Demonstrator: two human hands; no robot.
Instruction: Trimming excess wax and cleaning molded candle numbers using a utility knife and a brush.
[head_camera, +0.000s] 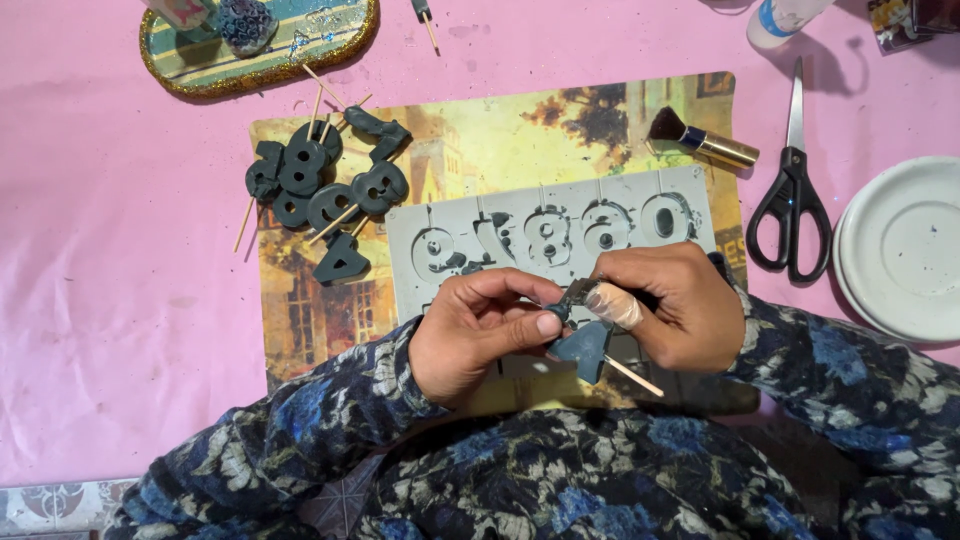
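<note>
While both forearms angle inward from the near edge of the pink table (120, 300), we see our left hand (478, 335) and right hand (672, 305) drawn together, each pinching the same dark grey cast piece (585, 345) on a wooden stick. It sits between our fingertips, above the near edge of the grey silicone mold (545, 225). Our right index finger wears a clear wrap. Fingers hide the piece's top, so its shape stays unclear.
</note>
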